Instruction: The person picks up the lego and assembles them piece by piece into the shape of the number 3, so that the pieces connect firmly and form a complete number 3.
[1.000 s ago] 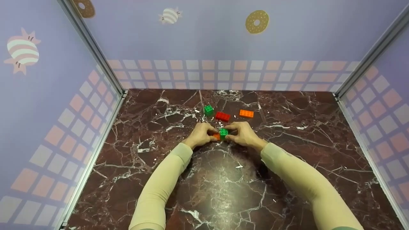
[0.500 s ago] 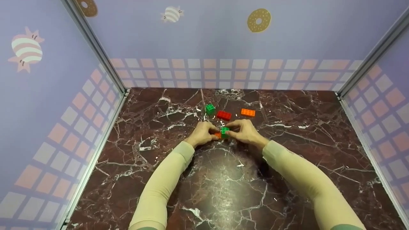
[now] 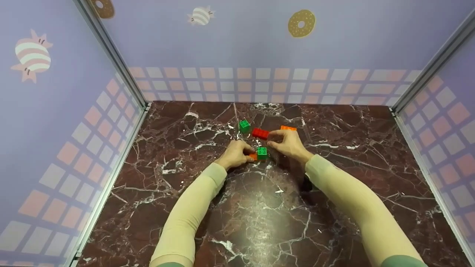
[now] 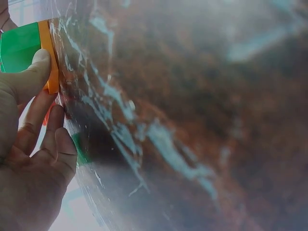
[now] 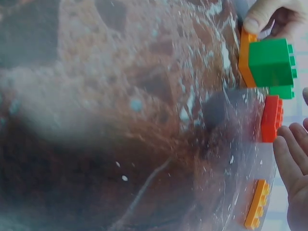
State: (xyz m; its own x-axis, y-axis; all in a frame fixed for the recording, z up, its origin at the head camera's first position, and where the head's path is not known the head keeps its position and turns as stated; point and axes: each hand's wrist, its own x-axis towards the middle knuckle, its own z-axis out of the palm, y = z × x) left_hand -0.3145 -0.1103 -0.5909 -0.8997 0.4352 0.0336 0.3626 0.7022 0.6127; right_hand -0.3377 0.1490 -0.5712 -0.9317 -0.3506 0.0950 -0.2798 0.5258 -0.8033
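Note:
My left hand (image 3: pixel 234 154) pinches the end of an orange toy brick (image 3: pixel 253 157) between thumb and fingers, low over the table. A tall green brick (image 3: pixel 262 153) stands on the other end of that orange brick, its studs facing up. In the left wrist view, the thumb lies across the orange brick (image 4: pixel 44 38) beside the green brick (image 4: pixel 21 45). My right hand (image 3: pixel 290 144) holds nothing. Its relaxed fingers (image 5: pixel 288 156) reach close to the red brick (image 3: pixel 260 133), and the hand partly covers a second orange brick (image 3: pixel 288 128) in the head view.
A second green brick (image 3: pixel 244 126) stands left of the red one. The dark marbled table (image 3: pixel 178 200) is bounded by patterned purple panels (image 3: pixel 245 44) at the back and both sides.
My right hand has let go of the green brick and moved away toward the red brick. My left hand keeps its grip on the orange brick.

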